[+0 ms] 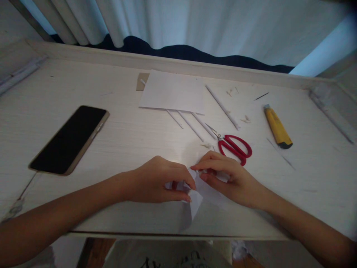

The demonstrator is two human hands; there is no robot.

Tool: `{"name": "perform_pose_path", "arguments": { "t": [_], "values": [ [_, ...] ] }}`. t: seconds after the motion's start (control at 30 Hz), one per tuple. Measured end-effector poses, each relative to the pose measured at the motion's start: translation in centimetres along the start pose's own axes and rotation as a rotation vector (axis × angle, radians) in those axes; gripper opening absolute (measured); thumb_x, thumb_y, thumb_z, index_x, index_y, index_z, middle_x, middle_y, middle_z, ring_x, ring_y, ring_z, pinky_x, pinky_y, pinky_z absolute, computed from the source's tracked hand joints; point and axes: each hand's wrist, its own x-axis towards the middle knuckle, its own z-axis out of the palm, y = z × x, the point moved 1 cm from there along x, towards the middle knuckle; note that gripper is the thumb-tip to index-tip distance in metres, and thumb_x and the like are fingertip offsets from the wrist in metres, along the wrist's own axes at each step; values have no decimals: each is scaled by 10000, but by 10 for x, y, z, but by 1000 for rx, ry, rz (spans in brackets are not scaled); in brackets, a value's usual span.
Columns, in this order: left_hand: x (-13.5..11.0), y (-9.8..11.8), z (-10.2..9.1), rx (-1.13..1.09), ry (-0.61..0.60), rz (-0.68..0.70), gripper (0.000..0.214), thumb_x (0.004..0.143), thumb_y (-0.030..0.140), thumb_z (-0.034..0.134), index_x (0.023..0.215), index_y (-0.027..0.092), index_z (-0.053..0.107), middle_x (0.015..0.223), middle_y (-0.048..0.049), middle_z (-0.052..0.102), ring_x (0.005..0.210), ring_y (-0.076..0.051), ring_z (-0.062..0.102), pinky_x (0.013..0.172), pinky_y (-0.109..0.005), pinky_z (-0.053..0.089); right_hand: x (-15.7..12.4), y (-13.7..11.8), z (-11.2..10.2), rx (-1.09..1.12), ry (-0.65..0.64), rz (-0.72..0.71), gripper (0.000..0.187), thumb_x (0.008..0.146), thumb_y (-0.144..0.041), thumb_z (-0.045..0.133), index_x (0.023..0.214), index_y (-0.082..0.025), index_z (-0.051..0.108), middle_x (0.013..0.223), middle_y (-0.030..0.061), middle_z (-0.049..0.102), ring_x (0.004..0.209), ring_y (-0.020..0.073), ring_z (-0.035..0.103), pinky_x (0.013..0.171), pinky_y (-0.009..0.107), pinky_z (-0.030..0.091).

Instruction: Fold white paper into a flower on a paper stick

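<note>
Near the front edge of the white table, a piece of white paper [196, 204] is bent between my two hands. My left hand [170, 182] pinches its left part between thumb and fingers. My right hand [223, 175] grips the upper part of the same paper, thumb and fingertips close together. The fingers hide some of the folds. Just beyond my right hand lie scissors [236, 149] with red handles, their blades pointing away to the left. Thin white paper rolls [190, 125] lie beyond my hands, partly under a flat white sheet [173, 89].
A phone [69, 139] with a cable lies on the left. On the right is a yellow box cutter [277, 126]. Another paper roll [222, 107] and small scraps [245, 119] lie farther back. A raised ledge [117, 61] and curtain [173, 26] bound the table's far side.
</note>
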Motion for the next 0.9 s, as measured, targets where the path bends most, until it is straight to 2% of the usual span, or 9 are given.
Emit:
{"name": "perform_pose_path", "arguments": {
  "t": [0.13, 0.27, 0.4, 0.5, 0.7, 0.9],
  "values": [
    [-2, 1, 0, -38, 1, -4, 165, 757, 267, 573, 895, 176, 568, 772, 12, 609, 612, -59, 548, 601, -158, 406, 0, -1, 0, -79, 57, -68, 190, 767, -173, 541, 952, -177, 587, 843, 39, 563, 735, 103, 516, 624, 239, 441],
    [-1, 1, 0, -52, -3, -26, 158, 747, 266, 585, 876, 174, 575, 769, 15, 611, 605, -57, 545, 596, -157, 408, -2, 2, 0, -240, 97, -210, 191, 785, -114, 498, 941, -164, 596, 858, 51, 573, 800, 117, 515, 675, 252, 440],
    [0, 0, 1, -72, -3, -46, 182, 735, 281, 598, 879, 172, 578, 767, 16, 615, 590, -52, 542, 577, -149, 407, -5, 5, 1, -435, 140, -332, 210, 772, -119, 515, 933, -197, 624, 871, 55, 526, 771, 122, 483, 618, 252, 410],
    [1, 0, 1, -83, 15, -42, 186, 729, 288, 603, 874, 174, 583, 732, 23, 607, 583, -46, 533, 569, -139, 403, -5, 4, 1, -455, 113, -311, 216, 765, -127, 514, 919, -216, 637, 846, 51, 506, 744, 124, 472, 589, 251, 401],
    [2, 1, -1, -85, 68, -63, 179, 709, 272, 624, 847, 161, 595, 669, 30, 591, 560, -42, 516, 537, -129, 390, 0, 0, 0, -206, -46, -174, 334, 706, -30, 481, 963, -202, 608, 926, 56, 529, 813, 132, 501, 682, 276, 441],
    [3, 1, 0, -92, 60, -82, 198, 704, 281, 627, 852, 151, 604, 676, 20, 597, 561, -46, 514, 536, -137, 393, 2, 3, -3, -85, -81, -124, 340, 730, -11, 462, 961, -212, 610, 899, 46, 540, 839, 123, 511, 719, 273, 434]
  ]
}}
